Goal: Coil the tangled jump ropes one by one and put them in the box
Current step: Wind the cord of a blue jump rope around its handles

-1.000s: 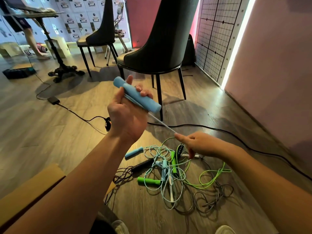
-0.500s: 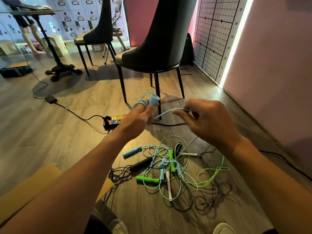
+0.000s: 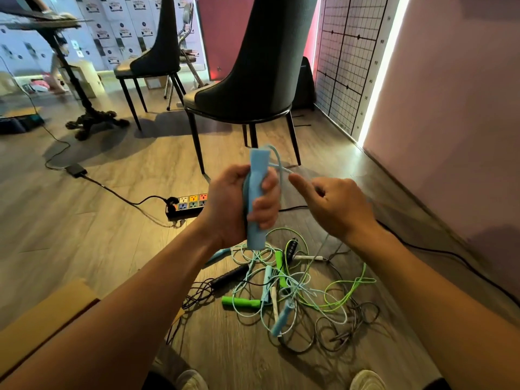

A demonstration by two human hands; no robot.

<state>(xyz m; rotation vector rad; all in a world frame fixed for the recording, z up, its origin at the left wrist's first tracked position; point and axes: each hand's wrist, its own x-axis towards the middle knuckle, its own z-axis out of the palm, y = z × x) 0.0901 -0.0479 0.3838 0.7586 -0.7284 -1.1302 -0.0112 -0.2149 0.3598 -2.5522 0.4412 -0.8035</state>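
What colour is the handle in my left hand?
The handle is light blue; head view.

Looking over wooden floor (image 3: 70, 249), passing dark chair (image 3: 253, 66) and second chair (image 3: 157, 57), reaching pink wall (image 3: 450, 122) — glowing along light strip (image 3: 380, 80) beside grid panel (image 3: 346, 66).

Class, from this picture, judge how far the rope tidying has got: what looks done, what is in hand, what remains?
Done: nothing shows; only a corner of the cardboard box is in view, its inside hidden. In hand: the left hand grips a blue handle, and the right hand reaches its light blue cord. Left: the tangled pile of green, blue and black ropes.
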